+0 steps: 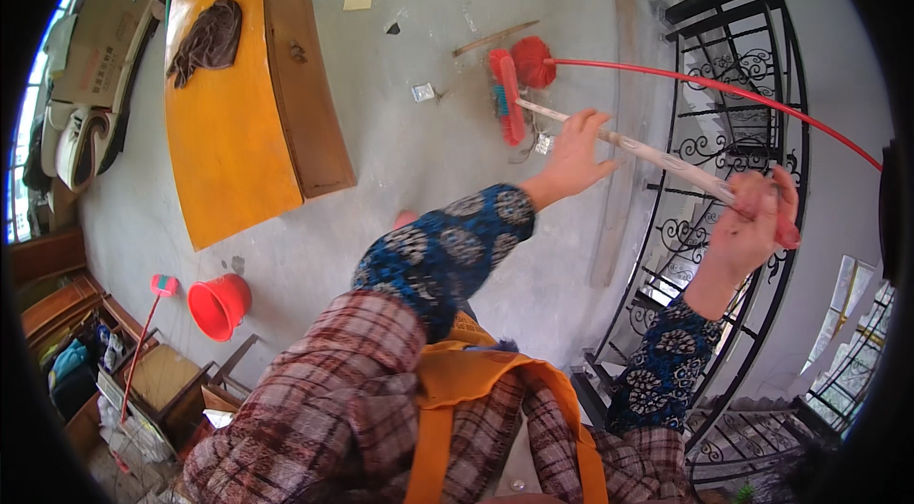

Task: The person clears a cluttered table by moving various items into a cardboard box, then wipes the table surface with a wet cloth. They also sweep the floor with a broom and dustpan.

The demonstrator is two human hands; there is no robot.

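My right hand (746,236) grips the upper end of a push broom's pale wooden handle (675,165). The handle slants down leftward to the red broom head (508,97) with red and teal bristles, on the grey floor. My left hand (571,160) is at the handle's middle, fingers and thumb spread apart; whether its palm touches the handle is hidden. Against the broom head lies a round red brush (534,63) with a long red pole (714,81). Around them are a thin wooden stick (496,38), a small foil wrapper (423,92) and another wrapper (544,143).
An orange wooden cabinet (235,133) with a dark cloth (211,40) on it stands left. A red bucket (220,305) and a pink mop head (164,284) are at lower left. Black iron stair railing (735,147) runs along the right, beside a wooden plank (618,147).
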